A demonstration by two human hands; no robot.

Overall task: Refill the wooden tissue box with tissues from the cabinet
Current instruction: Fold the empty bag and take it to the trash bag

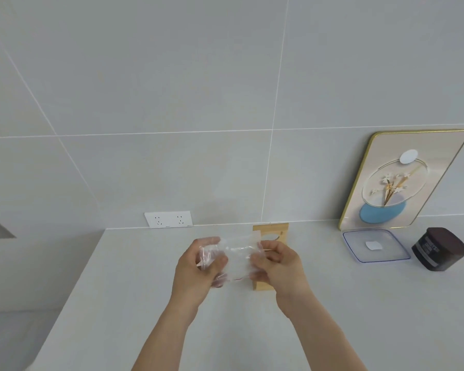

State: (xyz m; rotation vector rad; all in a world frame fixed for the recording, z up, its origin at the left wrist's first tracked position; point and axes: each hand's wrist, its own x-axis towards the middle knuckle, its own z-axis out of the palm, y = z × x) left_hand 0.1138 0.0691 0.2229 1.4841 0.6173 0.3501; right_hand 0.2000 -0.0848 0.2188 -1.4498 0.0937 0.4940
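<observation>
Here, left hand (198, 266) and right hand (276, 263) raised, each grip pinched on clear plastic wrap (235, 257) above wooden tissue box (271, 231).

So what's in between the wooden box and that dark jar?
In the head view, a clear plastic lid lies flat on the counter between the wooden tissue box and the dark jar.

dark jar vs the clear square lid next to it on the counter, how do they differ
The dark jar is opaque, tall and round; the clear lid is see-through, flat and squarish with rounded corners. The jar bears pale lettering on its side, too blurred to read, while the lid shows only a small white patch at its middle and a blue-tinted rim. Both rest on the white counter at the right, close together, untouched by either hand.
</observation>
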